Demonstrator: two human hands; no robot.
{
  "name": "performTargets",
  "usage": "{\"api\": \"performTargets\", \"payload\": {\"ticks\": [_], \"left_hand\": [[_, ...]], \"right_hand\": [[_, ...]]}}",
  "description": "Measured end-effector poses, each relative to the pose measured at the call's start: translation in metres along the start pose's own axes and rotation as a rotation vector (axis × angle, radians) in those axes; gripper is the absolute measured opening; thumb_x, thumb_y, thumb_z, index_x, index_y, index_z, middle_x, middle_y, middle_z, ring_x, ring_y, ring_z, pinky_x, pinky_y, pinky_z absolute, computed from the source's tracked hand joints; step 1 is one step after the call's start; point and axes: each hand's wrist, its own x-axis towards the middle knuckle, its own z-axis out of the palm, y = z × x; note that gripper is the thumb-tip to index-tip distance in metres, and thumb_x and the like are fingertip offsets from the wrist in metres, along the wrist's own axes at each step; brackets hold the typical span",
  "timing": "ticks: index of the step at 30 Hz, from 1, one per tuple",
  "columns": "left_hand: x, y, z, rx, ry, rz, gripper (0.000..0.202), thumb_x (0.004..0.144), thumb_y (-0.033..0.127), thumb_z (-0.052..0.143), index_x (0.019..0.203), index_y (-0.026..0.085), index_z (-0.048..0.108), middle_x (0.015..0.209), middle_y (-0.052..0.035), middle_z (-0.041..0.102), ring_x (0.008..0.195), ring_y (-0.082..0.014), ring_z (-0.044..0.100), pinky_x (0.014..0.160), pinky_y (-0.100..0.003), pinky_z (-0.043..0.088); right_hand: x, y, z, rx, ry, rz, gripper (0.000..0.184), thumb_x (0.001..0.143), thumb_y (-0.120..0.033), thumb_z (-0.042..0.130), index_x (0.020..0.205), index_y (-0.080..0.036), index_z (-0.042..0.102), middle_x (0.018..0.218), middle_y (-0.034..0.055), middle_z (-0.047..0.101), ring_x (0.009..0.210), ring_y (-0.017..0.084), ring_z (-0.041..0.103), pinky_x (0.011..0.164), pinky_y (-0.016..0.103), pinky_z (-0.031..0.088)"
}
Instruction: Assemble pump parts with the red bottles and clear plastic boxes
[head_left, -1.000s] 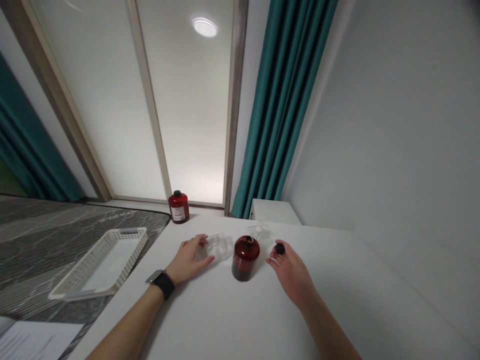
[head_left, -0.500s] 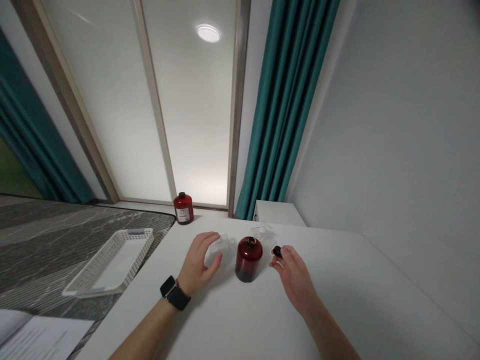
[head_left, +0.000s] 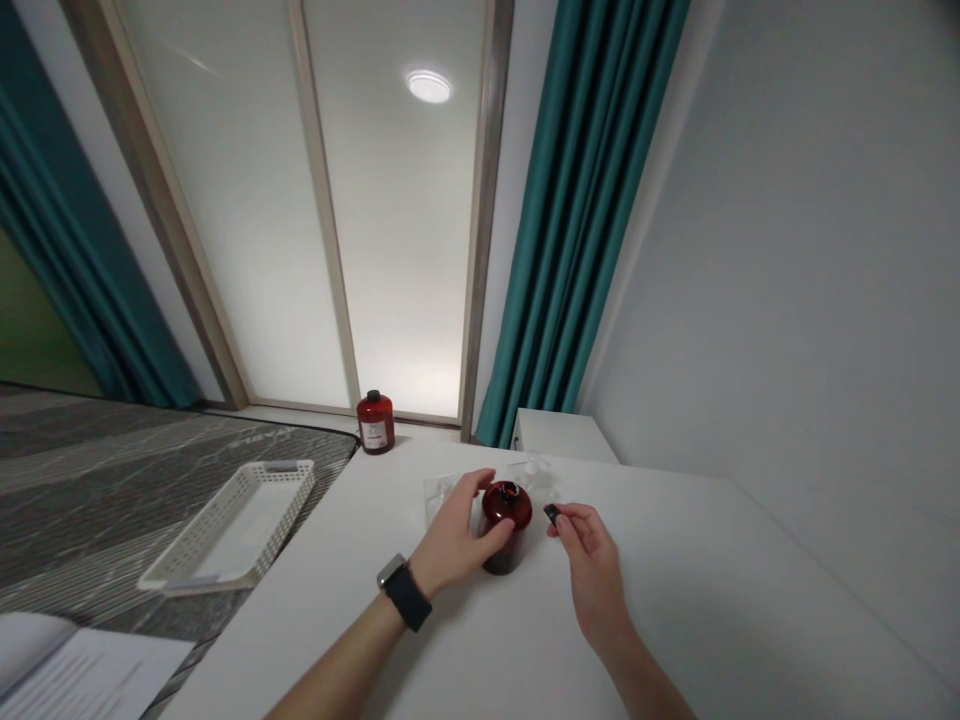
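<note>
An uncapped dark red-brown bottle (head_left: 504,556) stands upright on the white table (head_left: 480,645). My left hand (head_left: 457,535), with a black watch on its wrist, wraps round the bottle's left side, thumb across the front and fingers behind the shoulder. To the right of the bottle, my right hand (head_left: 592,555) pinches a small black cap (head_left: 551,513) between thumb and fingers, apart from the bottle's open neck. Crumpled clear plastic wrap (head_left: 534,470) lies behind the bottle, and another clear plastic piece (head_left: 436,492) lies partly hidden behind my left hand.
A second red bottle (head_left: 376,425), with a black cap and white label, stands at the table's far left corner. Left of the table are a white perforated basket (head_left: 187,535) and open papers (head_left: 112,665). A white cabinet (head_left: 562,435) sits beyond the far edge.
My left hand has moved right from beside the bottle to close round it. My right hand keeps the black cap, now turned a little. The view has shifted slightly.
</note>
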Motion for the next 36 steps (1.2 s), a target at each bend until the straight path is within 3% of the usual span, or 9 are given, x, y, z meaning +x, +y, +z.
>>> {"api": "performTargets", "payload": {"ticks": [5, 10, 15, 21, 24, 28, 30, 36], "left_hand": [[-0.007, -0.006, 0.005, -0.028, -0.005, 0.074, 0.05, 0.079, 0.02, 0.063, 0.127, 0.017, 0.049, 0.13, -0.015, 0.058, 0.121, -0.0308, 0.055, 0.107, -0.052, 0.042], [-0.012, -0.012, 0.002, -0.009, 0.034, 0.05, 0.054, 0.084, 0.021, 0.058, 0.135, 0.017, 0.043, 0.13, -0.0152, 0.057, 0.12, -0.0299, 0.055, 0.102, -0.051, 0.043], [-0.016, -0.007, -0.009, 0.044, 0.055, 0.062, 0.045, 0.085, 0.021, 0.057, 0.128, 0.019, 0.049, 0.107, -0.0087, 0.064, 0.099, -0.0252, 0.061, 0.087, -0.042, 0.048], [-0.014, -0.004, -0.023, -0.096, 0.005, 0.029, 0.025, 0.091, 0.025, 0.048, 0.115, 0.019, 0.05, 0.084, -0.0028, 0.061, 0.076, -0.0196, 0.059, 0.074, -0.034, 0.05], [-0.013, -0.008, -0.026, -0.083, -0.012, 0.1, 0.026, 0.09, 0.025, 0.05, 0.114, 0.018, 0.052, 0.098, -0.0078, 0.062, 0.089, -0.0223, 0.06, 0.083, -0.038, 0.051], [-0.015, -0.01, -0.026, -0.032, -0.126, 0.168, 0.052, 0.082, 0.025, 0.064, 0.131, 0.019, 0.047, 0.133, -0.0137, 0.054, 0.121, -0.0299, 0.053, 0.102, -0.048, 0.044], [-0.015, -0.009, -0.024, -0.035, -0.157, 0.145, 0.058, 0.079, 0.026, 0.068, 0.132, 0.02, 0.046, 0.134, -0.013, 0.055, 0.122, -0.0303, 0.053, 0.106, -0.049, 0.043], [-0.015, -0.005, -0.016, -0.079, -0.14, 0.13, 0.047, 0.076, 0.023, 0.068, 0.12, 0.018, 0.053, 0.116, -0.0093, 0.063, 0.109, -0.0273, 0.06, 0.099, -0.043, 0.048]], "right_hand": [[-0.001, 0.004, -0.001, -0.06, -0.006, -0.07, 0.025, 0.084, -0.044, 0.067, 0.095, -0.021, 0.063, 0.088, 0.0051, 0.069, 0.082, 0.021, 0.065, 0.077, 0.036, 0.053], [0.002, 0.005, -0.001, -0.108, -0.032, -0.175, 0.022, 0.086, -0.039, 0.066, 0.098, -0.021, 0.064, 0.096, 0.0079, 0.068, 0.093, 0.024, 0.065, 0.087, 0.041, 0.051], [0.005, -0.004, 0.001, -0.156, -0.085, -0.286, 0.017, 0.089, -0.035, 0.064, 0.1, -0.022, 0.065, 0.102, 0.0084, 0.067, 0.099, 0.025, 0.063, 0.09, 0.041, 0.049], [0.01, -0.028, 0.007, -0.236, -0.279, -0.452, 0.011, 0.093, -0.025, 0.058, 0.102, -0.024, 0.063, 0.103, 0.0074, 0.067, 0.099, 0.024, 0.064, 0.09, 0.041, 0.051], [0.012, -0.037, 0.01, -0.245, -0.336, -0.49, 0.01, 0.092, -0.023, 0.058, 0.101, -0.025, 0.064, 0.103, 0.0074, 0.068, 0.1, 0.024, 0.064, 0.091, 0.042, 0.051], [0.011, -0.041, 0.017, -0.256, -0.361, -0.521, 0.012, 0.09, -0.02, 0.059, 0.098, -0.026, 0.066, 0.102, 0.0072, 0.07, 0.1, 0.024, 0.065, 0.09, 0.043, 0.051], [0.009, -0.04, 0.021, -0.262, -0.365, -0.532, 0.013, 0.09, -0.019, 0.059, 0.097, -0.026, 0.068, 0.102, 0.0071, 0.072, 0.1, 0.025, 0.065, 0.09, 0.043, 0.051], [0.005, -0.036, 0.026, -0.311, -0.38, -0.571, 0.017, 0.089, -0.018, 0.06, 0.098, -0.027, 0.071, 0.101, 0.0066, 0.073, 0.098, 0.024, 0.064, 0.087, 0.043, 0.052]]}}
